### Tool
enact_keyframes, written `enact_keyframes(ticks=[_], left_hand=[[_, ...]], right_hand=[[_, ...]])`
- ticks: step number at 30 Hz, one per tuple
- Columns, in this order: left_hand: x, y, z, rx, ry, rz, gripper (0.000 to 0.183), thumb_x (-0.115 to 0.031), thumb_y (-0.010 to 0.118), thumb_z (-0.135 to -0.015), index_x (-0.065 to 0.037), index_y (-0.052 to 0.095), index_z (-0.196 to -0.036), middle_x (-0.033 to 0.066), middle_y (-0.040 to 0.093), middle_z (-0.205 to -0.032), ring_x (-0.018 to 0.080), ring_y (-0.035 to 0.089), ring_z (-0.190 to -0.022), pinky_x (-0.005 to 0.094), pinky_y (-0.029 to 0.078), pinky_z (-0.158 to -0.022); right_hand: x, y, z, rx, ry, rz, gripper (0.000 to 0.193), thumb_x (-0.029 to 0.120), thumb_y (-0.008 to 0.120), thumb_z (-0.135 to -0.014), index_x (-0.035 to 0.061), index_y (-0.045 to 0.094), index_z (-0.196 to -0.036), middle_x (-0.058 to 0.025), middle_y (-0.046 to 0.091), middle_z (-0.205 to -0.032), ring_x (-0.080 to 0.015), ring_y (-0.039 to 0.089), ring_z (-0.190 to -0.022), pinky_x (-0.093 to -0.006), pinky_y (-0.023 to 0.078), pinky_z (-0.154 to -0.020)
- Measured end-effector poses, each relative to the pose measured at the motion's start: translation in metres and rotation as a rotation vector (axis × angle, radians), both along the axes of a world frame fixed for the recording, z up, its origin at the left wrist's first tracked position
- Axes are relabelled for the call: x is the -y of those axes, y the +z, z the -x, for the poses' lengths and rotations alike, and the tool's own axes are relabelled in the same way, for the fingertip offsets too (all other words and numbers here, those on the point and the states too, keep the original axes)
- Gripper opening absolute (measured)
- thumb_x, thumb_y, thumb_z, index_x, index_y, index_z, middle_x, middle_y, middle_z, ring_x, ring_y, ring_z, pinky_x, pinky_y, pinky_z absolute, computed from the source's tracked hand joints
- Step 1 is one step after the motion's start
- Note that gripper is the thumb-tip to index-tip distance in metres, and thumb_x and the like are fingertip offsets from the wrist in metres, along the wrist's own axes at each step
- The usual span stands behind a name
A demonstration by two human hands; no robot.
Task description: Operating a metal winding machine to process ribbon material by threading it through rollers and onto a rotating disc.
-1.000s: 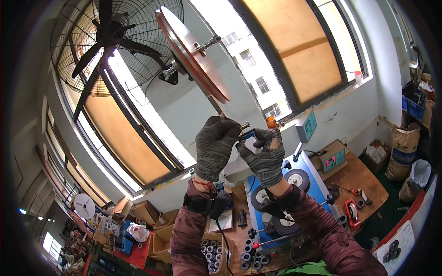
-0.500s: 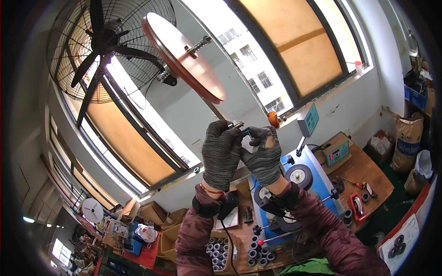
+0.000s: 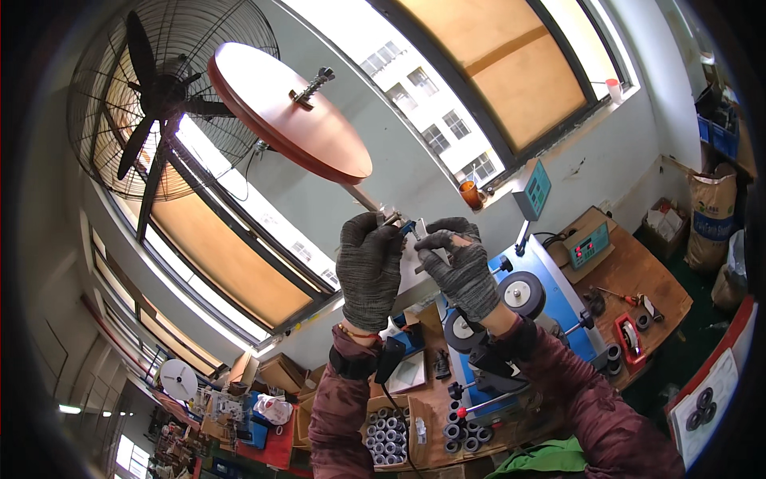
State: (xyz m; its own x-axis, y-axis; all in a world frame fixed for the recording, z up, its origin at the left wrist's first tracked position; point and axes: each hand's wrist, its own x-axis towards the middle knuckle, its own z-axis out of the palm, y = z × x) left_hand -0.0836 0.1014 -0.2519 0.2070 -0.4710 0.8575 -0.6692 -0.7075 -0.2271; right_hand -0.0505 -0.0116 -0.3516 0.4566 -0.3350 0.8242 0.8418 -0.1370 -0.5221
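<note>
Pinching a small metal piece (image 3: 391, 217) between thumb and fingers, the gray-gloved left hand (image 3: 371, 267) keeps a closed grip, raised below a big copper-colored disc (image 3: 275, 112) in view. The right hand (image 3: 459, 267), also gloved, is just beside it with bent fingers; whether its grip holds anything, I cannot tell. A small blue part (image 3: 408, 227) shows between the 2 hands. Near the right wrist, a blue machine (image 3: 560, 294) with black wheels (image 3: 523, 294) stands on the brown desk (image 3: 634, 281). Gray rings (image 3: 389, 435) sit in a carton (image 3: 424, 453) near the left forearm; a red tape dispenser (image 3: 628, 338) lies farther right.
</note>
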Motion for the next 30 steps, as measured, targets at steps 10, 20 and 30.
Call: enact_keyframes(ticks=[10,20,30], left_hand=[[0.003,0.0,0.002,0.009,0.008,0.016,0.016,-0.003,0.066,-0.072,-0.004,0.06,-0.087,0.0107,0.056,-0.094,0.0235,0.058,-0.084,0.0308,0.049,-0.068],[0.002,0.0,0.015,-0.515,-0.36,0.543,0.016,-0.001,0.061,-0.078,-0.001,0.062,-0.094,0.0087,0.052,-0.111,0.0143,0.056,-0.094,0.0264,0.048,-0.074],[-0.02,-0.062,0.045,-0.262,0.036,0.666,0.026,-0.01,0.06,-0.08,0.0,0.056,-0.105,0.0085,0.057,-0.104,0.0166,0.053,-0.093,0.0276,0.043,-0.08]], right_hand=[[-0.009,0.015,-0.014,-0.101,0.115,-0.106,0.026,0.022,0.071,-0.068,0.0079,0.066,-0.089,-0.0144,0.055,-0.104,-0.0276,0.051,-0.098,-0.0372,0.04,-0.088],[0.023,-0.019,-0.003,0.031,-0.081,0.031,0.006,0.011,0.06,-0.066,0.0058,0.058,-0.069,-0.0104,0.055,-0.071,-0.0245,0.051,-0.085,-0.0353,0.041,-0.075],[0.053,-0.154,0.049,-0.395,0.203,0.463,0.007,0.015,0.063,-0.069,0.008,0.059,-0.069,-0.0124,0.059,-0.066,-0.0261,0.059,-0.062,-0.0349,0.046,-0.056]])
